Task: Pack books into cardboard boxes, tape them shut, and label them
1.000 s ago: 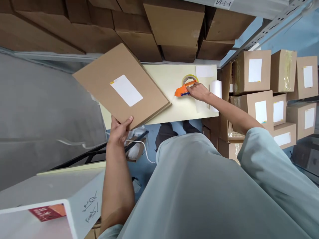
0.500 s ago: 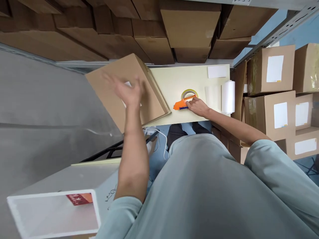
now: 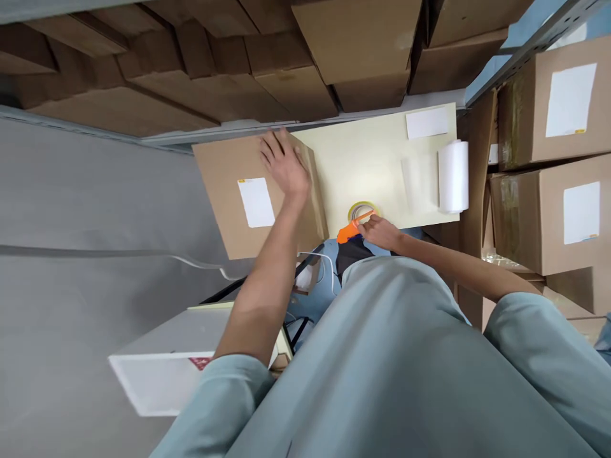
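Note:
A cardboard box (image 3: 212, 184) with a white label (image 3: 256, 202) sits at the left end of the cream tabletop (image 3: 334, 152). My left hand (image 3: 286, 164) rests on the box's top near its right edge, fingers stretched out and lying flat. At the table's front edge, my right hand (image 3: 380, 231) is wrapped around the handle of an orange tape dispenser (image 3: 347, 231). The dispenser carries a roll of tape (image 3: 357, 210) with a yellow rim.
A white roll (image 3: 453, 176) lies at the table's right end, with a white paper slip (image 3: 426, 123) behind it. Shelved cartons (image 3: 358, 38) overhang the back. Labelled boxes (image 3: 568, 210) are stacked at right. A white open container (image 3: 162, 378) stands at lower left.
The box has turned and now sits straighter on the table. My left hand has come down from above onto its top. The tape dispenser stays in my right hand, closer to the front edge.

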`<state>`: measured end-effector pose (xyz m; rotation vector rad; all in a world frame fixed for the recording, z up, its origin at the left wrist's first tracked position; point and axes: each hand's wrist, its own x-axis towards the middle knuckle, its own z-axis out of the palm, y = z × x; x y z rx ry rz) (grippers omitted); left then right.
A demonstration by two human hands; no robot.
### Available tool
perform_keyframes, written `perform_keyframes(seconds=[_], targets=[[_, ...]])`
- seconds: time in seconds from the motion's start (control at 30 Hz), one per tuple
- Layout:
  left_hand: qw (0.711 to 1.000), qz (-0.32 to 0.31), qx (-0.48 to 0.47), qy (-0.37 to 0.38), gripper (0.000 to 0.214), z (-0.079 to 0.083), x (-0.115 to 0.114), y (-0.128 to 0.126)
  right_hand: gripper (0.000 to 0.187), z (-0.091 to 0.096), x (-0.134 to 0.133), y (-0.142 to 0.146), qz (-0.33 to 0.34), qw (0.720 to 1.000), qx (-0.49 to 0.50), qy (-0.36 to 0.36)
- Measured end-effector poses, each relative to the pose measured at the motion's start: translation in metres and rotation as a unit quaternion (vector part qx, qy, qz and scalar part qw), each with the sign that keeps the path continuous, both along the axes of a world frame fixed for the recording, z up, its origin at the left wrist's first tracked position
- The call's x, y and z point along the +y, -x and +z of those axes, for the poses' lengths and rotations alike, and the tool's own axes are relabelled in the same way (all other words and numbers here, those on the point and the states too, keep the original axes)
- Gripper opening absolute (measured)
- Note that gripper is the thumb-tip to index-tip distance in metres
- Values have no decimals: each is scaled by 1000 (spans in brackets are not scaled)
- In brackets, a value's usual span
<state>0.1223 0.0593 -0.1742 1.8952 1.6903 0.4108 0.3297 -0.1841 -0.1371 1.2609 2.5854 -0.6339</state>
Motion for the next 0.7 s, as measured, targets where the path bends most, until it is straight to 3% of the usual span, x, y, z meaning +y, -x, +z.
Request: perform_keyframes(seconds=[0.17, 0.27, 0.37, 0.57, 0.63, 0.7], targets=[[997, -77, -26, -9, 70, 13, -66, 16, 45, 2, -27, 54, 91, 995, 33, 35], [996, -93, -12, 0, 69, 22, -89, 17, 44, 2, -29, 56, 100, 993, 40, 45], [995, -97, -1, -2, 68, 23, -99, 18, 46, 1, -29, 15, 81, 995, 22, 46], [989, -144, 12, -30, 61, 19, -111, 14, 37, 15, -5, -124, 15, 996, -79, 37], [985, -170, 15, -28, 59, 21, -118, 9, 32, 19, 14, -145, -11, 994, -106, 30], [977, -210, 20, -19, 57, 26, -125, 6, 33, 19, 35, -145, -27, 993, -116, 21]])
